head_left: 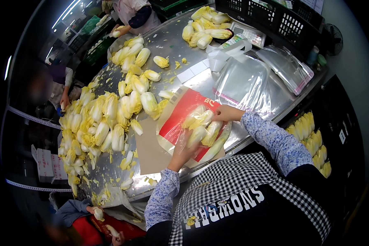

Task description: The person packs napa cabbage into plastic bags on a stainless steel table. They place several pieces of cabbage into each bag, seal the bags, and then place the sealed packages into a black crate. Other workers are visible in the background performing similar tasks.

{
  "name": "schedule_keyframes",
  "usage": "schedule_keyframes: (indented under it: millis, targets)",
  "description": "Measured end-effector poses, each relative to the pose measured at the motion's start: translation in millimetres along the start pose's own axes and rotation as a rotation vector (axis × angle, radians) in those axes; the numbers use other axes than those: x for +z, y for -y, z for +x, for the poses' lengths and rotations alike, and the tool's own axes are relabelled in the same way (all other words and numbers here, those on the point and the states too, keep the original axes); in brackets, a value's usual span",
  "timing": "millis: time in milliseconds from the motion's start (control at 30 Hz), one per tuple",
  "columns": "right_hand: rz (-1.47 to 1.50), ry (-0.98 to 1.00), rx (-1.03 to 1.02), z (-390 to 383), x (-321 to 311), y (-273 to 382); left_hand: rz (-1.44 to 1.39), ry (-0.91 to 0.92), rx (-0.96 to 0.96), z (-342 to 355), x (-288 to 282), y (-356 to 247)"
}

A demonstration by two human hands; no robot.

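Note:
My left hand (183, 150) is at the lower left of a clear plastic bag (221, 135) holding several small yellow-white cabbages (197, 135); its fingers curl at a cabbage under shiny plastic, inside or outside I cannot tell. My right hand (224, 112) pinches the bag's top right edge. Beneath are a red printed sheet (174, 127) and a tan cardboard piece (147, 158) on the steel table (160, 45). A long pale leafy piece (217, 147) lies along the bag's right side.
Loose cabbages (100, 123) pile at left. Empty bags (242, 84), a scale (250, 35) and black crates (270, 20) are behind; packed cabbages (309, 139) at right. Co-workers stand across the table (133, 12) and at left (57, 78); another's hand (96, 213) is at lower left.

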State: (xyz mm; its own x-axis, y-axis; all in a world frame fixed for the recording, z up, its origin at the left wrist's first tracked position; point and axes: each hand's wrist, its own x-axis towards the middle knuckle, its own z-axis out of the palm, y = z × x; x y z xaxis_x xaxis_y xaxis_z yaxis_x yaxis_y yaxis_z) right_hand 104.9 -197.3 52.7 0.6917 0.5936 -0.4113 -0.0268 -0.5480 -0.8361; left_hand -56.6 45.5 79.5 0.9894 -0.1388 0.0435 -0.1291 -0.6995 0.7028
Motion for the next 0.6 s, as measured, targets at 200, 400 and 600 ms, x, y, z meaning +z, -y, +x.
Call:
schedule_keyframes:
  millis: [200,400,600]
  targets:
    - [0.158,-0.074,0.019,10.1,1.2,-16.4,0.078,-0.103,0.099,2.3,16.3,17.7]
    - [-0.031,-0.179,-0.079,9.3,8.3,0.9,0.014,-0.143,0.096,8.4,12.4,16.4]
    - [0.097,-0.156,-0.131,4.1,4.9,-2.2,0.000,-0.003,0.071,15.7,-8.2,6.3]
